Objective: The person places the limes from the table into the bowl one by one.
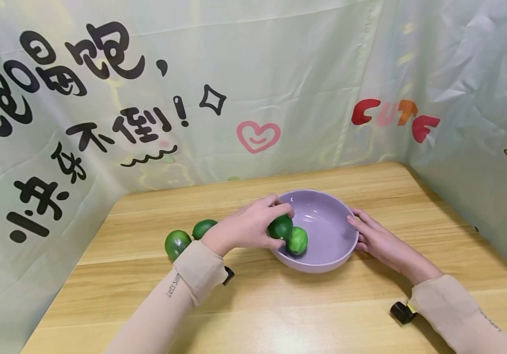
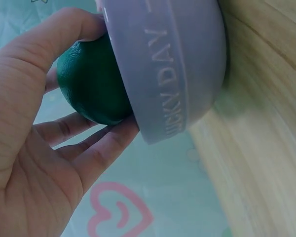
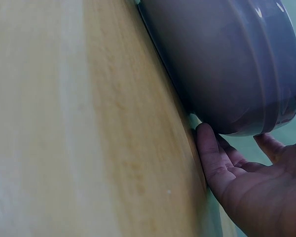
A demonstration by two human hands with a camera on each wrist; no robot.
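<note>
"Where was the dark green lime (image 1: 280, 228)?" one asked.

"At the purple bowl's (image 1: 326, 228) left rim, gripped between the left hand's (image 1: 253, 225) thumb and curled fingers. A paler lime (image 1: 297, 241) sat inside the bowl; two green fruits (image 1: 177, 244) lay to its left."

"And the right hand (image 1: 379, 246)?"

"It gripped the bowl's right side, thumb over the rim."

"What did the step call for?"

"Probably a low, gentle release clear of the rim, with the bowl steadied. Whether the limes touched, one couldn't tell."
</note>
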